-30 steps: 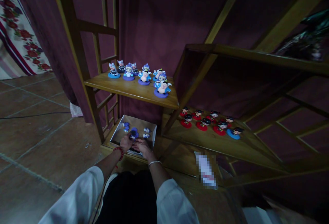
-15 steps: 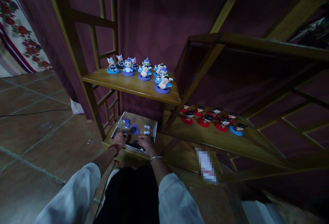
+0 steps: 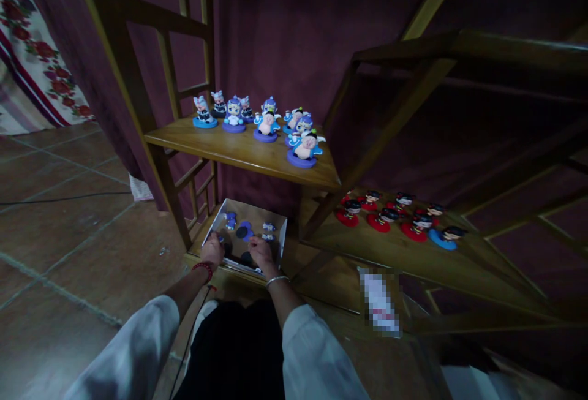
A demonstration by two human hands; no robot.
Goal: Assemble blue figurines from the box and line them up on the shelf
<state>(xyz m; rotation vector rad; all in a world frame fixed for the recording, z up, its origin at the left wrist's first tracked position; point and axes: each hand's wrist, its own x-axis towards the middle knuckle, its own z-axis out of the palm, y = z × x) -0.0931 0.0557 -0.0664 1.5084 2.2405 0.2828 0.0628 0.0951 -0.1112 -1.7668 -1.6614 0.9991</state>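
Both hands are inside a shallow white cardboard box (image 3: 283,237) on the lower shelf. My left hand (image 3: 212,252), with a red bead bracelet, is closed at the box's left side; a bit of blue shows at its fingertips, too small to name. My right hand (image 3: 261,252), with a silver bangle, is closed in a pinch near the box's middle; what it holds, if anything, is hidden. Around them lie a blue-purple figurine (image 3: 230,221), a purple round base (image 3: 248,228), black discs (image 3: 241,232) and small white-and-blue figurines (image 3: 269,226).
Several pig and purple-haired figurines (image 3: 266,125) stand on the upper wooden shelf (image 3: 229,152). To the right, black-haired figurines on red and blue bases (image 3: 381,220) stand on another shelf. A blurred white packet (image 3: 380,302) lies lower right. A wooden post (image 3: 160,192) rises at left.
The view has shifted slightly, so the shelves and figurines sit further right. My hands stay in the box in nearly the same pose, with the right hand raised a little.
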